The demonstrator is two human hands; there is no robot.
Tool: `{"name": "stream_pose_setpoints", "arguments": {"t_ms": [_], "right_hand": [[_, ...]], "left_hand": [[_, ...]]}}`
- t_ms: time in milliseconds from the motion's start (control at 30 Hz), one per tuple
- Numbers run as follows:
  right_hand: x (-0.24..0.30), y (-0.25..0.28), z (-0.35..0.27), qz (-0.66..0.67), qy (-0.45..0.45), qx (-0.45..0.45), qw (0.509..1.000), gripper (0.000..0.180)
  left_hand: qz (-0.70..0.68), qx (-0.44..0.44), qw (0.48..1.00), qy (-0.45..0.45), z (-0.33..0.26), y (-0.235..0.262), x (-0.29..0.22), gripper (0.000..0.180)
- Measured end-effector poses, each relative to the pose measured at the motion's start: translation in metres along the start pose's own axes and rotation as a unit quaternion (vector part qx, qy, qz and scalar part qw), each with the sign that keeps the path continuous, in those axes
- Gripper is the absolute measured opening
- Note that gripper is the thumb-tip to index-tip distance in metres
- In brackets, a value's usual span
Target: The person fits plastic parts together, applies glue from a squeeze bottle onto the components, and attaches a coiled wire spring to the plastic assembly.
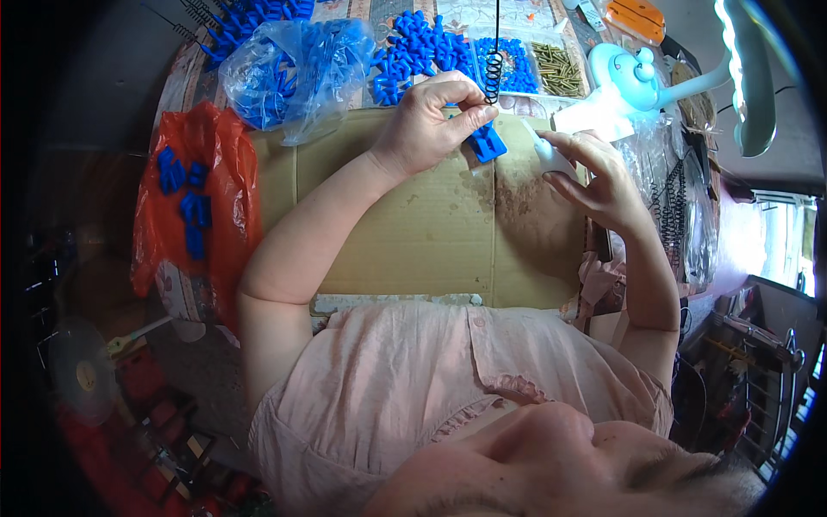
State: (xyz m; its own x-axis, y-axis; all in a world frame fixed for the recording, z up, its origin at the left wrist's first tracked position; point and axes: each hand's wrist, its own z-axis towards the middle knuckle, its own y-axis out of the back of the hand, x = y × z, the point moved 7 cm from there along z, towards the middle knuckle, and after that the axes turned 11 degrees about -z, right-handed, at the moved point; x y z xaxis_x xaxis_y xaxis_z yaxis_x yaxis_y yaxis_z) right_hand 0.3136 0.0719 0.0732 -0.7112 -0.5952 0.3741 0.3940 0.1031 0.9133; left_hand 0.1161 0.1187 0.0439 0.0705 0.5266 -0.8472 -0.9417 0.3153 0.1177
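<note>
My left hand [424, 123] is closed, pinching the lower end of a black coiled wire spring [494, 76] that stands upright with a straight wire rising from its top. A flat blue plastic piece [488, 145] sits right below those fingertips, over the cardboard. Whether the spring is fixed to it is hidden by the fingers. To the right, my right hand [605, 179] is wrapped round a small white squeeze bottle [551, 155]. Its thin nozzle tilts up and left toward the blue piece, a little apart from it.
A stained cardboard sheet [388, 233] covers the work area. Beyond it lie blue plastic pegs [418, 47], a clear bag [327, 73], smaller blue parts [510, 65] and brass-coloured screws [558, 69]. A red bag [233, 164] with blue pieces lies left; a light-blue lamp [624, 73] stands right.
</note>
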Motion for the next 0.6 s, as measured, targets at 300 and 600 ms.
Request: {"name": "stream_pose_setpoints", "arguments": {"t_ms": [300,600], "right_hand": [[0.011,0.001,0.003,-0.026,0.033,-0.019,0.999,0.039],[0.013,0.000,0.009,-0.032,0.044,-0.029,0.998,0.035]], "left_hand": [[0.006,-0.002,1.000,-0.004,-0.001,0.000,-0.001,0.018],[0.022,-0.003,1.000,-0.014,-0.001,-0.002,-0.002,0.016]]}}
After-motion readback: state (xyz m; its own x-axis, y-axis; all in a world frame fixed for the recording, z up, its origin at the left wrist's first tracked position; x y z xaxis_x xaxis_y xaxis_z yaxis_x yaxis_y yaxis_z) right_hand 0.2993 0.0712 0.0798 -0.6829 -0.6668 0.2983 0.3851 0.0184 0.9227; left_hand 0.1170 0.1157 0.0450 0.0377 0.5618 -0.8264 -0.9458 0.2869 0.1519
